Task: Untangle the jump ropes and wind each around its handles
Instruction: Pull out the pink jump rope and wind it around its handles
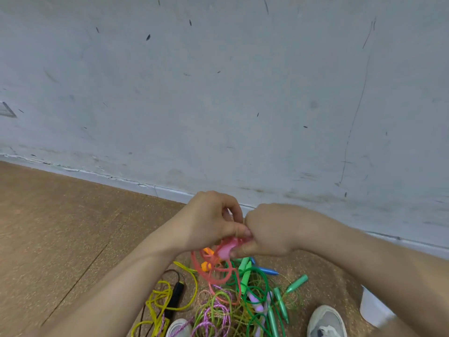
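Nearest to us, our left shoe (178, 328) shows at the bottom edge between six and seven o'clock and our right shoe (326, 322) at five. A white container (371, 307) stands at three o'clock of the right shoe.

Between the shoes and just beyond them lies the tangled pile of jump ropes (228, 310) on the cork floor (73, 215). At the pile's nine o'clock a yellow rope (160, 300) loops beside a black handle (177, 291). Green handles (297, 283) fan out at its three o'clock, a purple handle (255, 301) lies in its middle, and a blue handle (267, 270) lies on its far edge at one o'clock.

Above the pile we hold the pink jump rope (213, 273). Its loops hang at six o'clock from our hands and reach down to the heap. Our right hand (269, 232) is clenched round the pink handle (226, 250), the thumb pressed under it. Our left hand (213, 220), at the right hand's nine o'clock and touching it, has its fingers curled and pinches the same rope at the top of the handle. Two orange handles (207, 251) sit among the pink loops at the left hand's six o'clock; we cannot tell what holds them there.

Farthest off, at twelve o'clock, rises the scuffed grey wall (218, 93).
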A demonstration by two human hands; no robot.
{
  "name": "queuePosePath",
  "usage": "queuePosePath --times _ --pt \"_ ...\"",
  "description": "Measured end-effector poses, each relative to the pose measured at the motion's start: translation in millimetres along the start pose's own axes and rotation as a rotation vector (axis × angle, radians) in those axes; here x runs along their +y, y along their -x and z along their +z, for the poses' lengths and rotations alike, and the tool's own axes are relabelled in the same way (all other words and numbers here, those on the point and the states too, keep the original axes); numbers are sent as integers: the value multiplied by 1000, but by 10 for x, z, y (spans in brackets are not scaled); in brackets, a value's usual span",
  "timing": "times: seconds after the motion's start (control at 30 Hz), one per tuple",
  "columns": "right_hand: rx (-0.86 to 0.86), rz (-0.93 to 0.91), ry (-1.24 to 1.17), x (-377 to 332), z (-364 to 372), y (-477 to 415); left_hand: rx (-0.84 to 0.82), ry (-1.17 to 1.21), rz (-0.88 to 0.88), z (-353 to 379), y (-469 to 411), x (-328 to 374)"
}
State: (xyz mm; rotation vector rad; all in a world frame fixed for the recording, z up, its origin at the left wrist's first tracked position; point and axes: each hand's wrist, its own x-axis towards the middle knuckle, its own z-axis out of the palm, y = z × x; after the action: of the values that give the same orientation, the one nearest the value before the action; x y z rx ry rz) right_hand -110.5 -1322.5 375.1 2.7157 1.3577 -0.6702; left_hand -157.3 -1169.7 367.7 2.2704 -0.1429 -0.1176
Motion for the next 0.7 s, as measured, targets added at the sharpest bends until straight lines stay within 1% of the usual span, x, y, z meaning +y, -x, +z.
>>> queuePosePath --times 0.07,0.1,0.17,0.2,0.23,0.27,0.3,0.33,0.4,0.43,0.47,0.5,0.53,0.57,0.6,0.63,0.67,0.7 --pt "44 10 -3 1 85 8 -165 148 -83 -7 -17 -1" --pt "43 18 6 31 98 5 -271 163 -119 -45 -16 -18" --pt "4 44 13 131 50 35 -493 99 -186 -221 14 -68" --pt "-28 49 -1 202 36 54 -563 68 -205 -355 45 -103" --pt "-81 52 -40 272 31 71 -575 52 -208 -503 85 -150" --pt "-170 63 -117 314 18 107 -540 63 -201 -650 124 -193" --pt "-285 82 -247 335 15 137 -438 99 -165 -771 156 -238" --pt "-399 86 -411 331 -2 170 -246 155 -105 -851 157 -276" --pt "-549 -3 -739 328 -59 188 221 300 32 -845 29 -343" --pt "-579 -79 -881 327 -93 178 379 305 74 -764 -84 -384" --pt "-594 -154 -1001 329 -126 164 461 249 97 -639 -191 -420" --pt "-603 -216 -1086 331 -145 146 440 146 81 -503 -293 -484" --pt "-607 -263 -1141 329 -160 142 315 -17 19 -387 -360 -600" --pt "-604 -293 -1175 344 -165 135 138 -207 -50 -305 -368 -679" --pt "-600 -307 -1202 371 -173 133 -6 -295 -124 -256 -337 -784" --pt "-596 -311 -1233 405 -194 135 -72 -281 -188 -264 -302 -900" --pt "-602 -315 -1276 450 -215 141 -62 -275 -203 -294 -278 -1012" --pt "-612 -327 -1327 494 -234 145 -33 -324 -223 -336 -260 -1069"
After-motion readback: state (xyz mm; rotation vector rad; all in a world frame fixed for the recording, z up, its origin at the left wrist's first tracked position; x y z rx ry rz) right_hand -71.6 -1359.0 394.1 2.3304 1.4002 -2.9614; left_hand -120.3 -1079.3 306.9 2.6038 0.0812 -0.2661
